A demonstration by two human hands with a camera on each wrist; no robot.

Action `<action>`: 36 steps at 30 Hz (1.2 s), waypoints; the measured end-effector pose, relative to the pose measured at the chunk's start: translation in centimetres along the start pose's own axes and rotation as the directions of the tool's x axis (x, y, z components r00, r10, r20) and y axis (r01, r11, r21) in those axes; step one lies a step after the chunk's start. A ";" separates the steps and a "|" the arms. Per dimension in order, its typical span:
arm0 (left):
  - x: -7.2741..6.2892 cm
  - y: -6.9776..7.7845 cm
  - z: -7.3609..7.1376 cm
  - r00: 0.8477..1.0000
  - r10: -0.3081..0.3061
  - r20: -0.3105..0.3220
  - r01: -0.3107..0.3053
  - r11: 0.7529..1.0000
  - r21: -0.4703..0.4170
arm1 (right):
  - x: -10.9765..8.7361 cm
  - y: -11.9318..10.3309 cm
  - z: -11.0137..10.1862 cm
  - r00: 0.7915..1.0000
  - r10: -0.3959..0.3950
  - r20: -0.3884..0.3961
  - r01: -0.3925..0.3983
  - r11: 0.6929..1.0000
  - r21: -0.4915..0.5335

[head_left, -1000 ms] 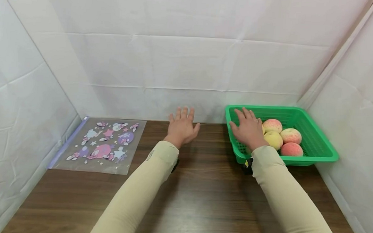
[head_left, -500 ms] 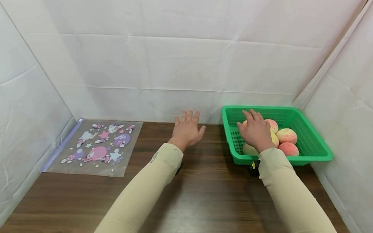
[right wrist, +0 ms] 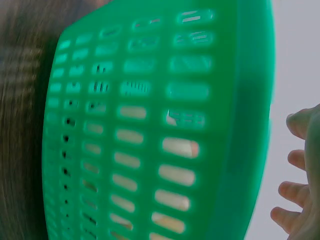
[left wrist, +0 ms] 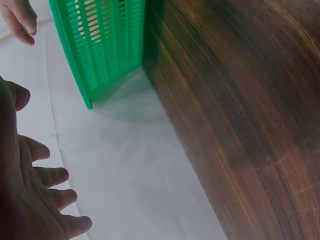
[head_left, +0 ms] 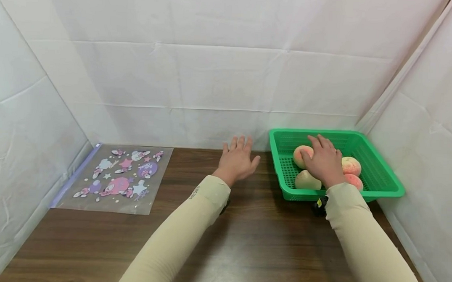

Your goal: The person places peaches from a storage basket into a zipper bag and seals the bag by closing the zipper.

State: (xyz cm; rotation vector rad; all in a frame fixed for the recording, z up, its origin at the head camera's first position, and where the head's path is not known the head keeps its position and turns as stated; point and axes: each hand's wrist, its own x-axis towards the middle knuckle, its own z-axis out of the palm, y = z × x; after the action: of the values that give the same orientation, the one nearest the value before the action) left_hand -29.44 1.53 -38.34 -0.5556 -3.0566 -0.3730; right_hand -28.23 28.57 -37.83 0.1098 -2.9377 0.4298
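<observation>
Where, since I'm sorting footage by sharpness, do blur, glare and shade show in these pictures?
Head view: mostly crisp, with pale glare on the tabletop near the bottom edge; left wrist view: the left hand is darkly shaded; right wrist view: the green basket looks soft, the tabletop behind it smeared.

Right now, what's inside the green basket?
Four peaches show in the basket: two left of the right grip, two right of it. That grip covers the middle, so I can't tell what's under it.
</observation>
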 end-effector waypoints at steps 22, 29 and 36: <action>-0.2 2.6 1.6 0.997 0.074 0.015 -0.074 0.997 -0.012 | -1.4 4.1 -1.4 0.998 0.050 -0.030 -0.049 0.999 0.018; -0.4 3.4 1.9 0.994 0.109 -0.005 -0.109 0.994 -0.008 | -1.8 5.9 -1.5 0.996 0.081 -0.043 -0.081 0.997 0.015; -0.3 4.1 2.1 0.994 0.111 0.005 -0.110 0.993 -0.037 | -2.2 7.5 -2.0 0.992 0.117 -0.056 -0.116 0.993 0.007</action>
State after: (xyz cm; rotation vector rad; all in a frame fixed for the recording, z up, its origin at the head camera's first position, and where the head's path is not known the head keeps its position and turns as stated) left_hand -27.64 5.63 -39.50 -0.7254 -3.0139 -0.4251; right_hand -26.47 36.39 -38.44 -0.0729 -2.8969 0.4477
